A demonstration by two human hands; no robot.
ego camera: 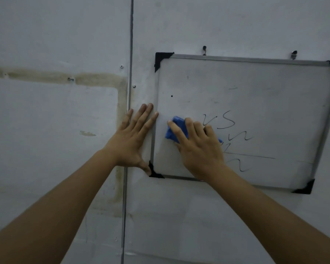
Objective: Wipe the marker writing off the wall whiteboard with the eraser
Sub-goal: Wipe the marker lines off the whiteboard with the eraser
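Observation:
A small whiteboard (255,88) with a metal frame and black corner caps hangs tilted on the wall. Black marker writing (227,121) runs across its lower middle, with a long line and more squiggles below. My right hand (196,147) presses a blue eraser (176,128) flat against the board, just left of the writing; the hand covers most of the eraser. My left hand (133,138) lies flat and spread on the wall against the board's left frame edge, thumb at the lower-left corner cap.
The board hangs from two hooks (204,48) on a pale wall. A vertical metal strip (130,92) runs down the wall left of the board. Brownish stains and several screws mark the wall panel at the left.

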